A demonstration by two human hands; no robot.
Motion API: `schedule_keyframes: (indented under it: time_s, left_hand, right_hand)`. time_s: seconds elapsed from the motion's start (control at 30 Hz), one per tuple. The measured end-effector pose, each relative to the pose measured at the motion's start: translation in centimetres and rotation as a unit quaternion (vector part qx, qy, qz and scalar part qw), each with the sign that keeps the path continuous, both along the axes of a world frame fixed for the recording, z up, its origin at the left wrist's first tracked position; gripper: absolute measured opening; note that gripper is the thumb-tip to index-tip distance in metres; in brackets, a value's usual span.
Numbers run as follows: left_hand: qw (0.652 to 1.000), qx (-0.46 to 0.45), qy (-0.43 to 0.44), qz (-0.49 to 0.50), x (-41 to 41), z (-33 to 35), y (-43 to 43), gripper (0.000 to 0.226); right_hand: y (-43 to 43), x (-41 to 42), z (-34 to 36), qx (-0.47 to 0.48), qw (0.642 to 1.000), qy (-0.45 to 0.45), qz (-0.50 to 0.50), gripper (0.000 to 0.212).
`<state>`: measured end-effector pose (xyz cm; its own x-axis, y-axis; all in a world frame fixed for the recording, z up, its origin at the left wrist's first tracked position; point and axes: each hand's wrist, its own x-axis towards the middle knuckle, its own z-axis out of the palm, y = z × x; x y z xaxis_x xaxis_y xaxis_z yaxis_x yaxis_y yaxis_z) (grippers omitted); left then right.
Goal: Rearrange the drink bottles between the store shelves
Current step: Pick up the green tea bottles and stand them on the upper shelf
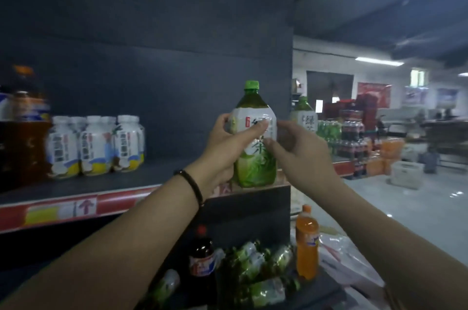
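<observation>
At the right-hand end of the upper shelf (106, 184), close to its front edge, a large green tea bottle (254, 142) is stood upright, green cap uppermost, white-and-green label turned outward; its base appears to rest on the shelf, though the contact is partly hidden by the left hand (224, 150); that hand is wrapped round the bottle's left side and closed on it, thumb laid across the label; the right hand (301, 150) is held just beside the bottle's right flank, fingers loosely curled and parted, and whether they touch the label cannot be told; a dark band is worn on the left wrist. Step in hand, as judged: the bottle is being set down or squared up at the shelf's end corner. Next move, as judged: the label is to be faced forward and the base checked for full support before the grip is released, the front edge being near. Further along the same shelf, toward its left end, a row of white milk-drink bottles (97, 145) is noted, well apart; beyond them, dark tall bottles (24, 132), blurred. Beyond the shelf's right side panel, a second green tea bottle (304, 115) is partly seen. Below, on a lower level, an orange soda bottle (307, 244), a cola bottle (202, 256) and wrapped small green bottles (255, 266) are recorded.
</observation>
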<state>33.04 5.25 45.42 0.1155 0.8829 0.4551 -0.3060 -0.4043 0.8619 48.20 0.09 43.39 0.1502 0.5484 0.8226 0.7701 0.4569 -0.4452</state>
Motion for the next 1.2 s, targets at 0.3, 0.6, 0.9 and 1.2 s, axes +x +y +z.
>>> schedule_keyframes:
  time_s: [0.3, 0.6, 0.9, 1.2]
  left_hand:
    - [0.988, -0.013, 0.151, 0.015, 6.8, 1.2, 12.7, 0.067]
    - [0.863, 0.064, 0.480, 0.145, 3.5, 1.3, 13.5, 0.021]
    - [0.774, 0.322, 0.454, 0.303, -12.5, -5.2, -3.8, 0.009]
    - [0.814, 0.179, 0.401, 0.379, -28.9, -22.4, -10.3, 0.009]
  right_hand:
    - [8.6, 3.5, -2.5, -0.157, 0.983, -0.064, -0.073, 0.048]
    - [9.6, 2.5, -4.5, -0.171, 0.971, -0.128, -0.104, 0.024]
    - [3.1, -7.6, -10.3, 0.071, 0.991, -0.114, 0.010, 0.011]
    - [1.1, -23.2, -23.1, -0.077, 0.968, -0.131, 0.201, 0.003]
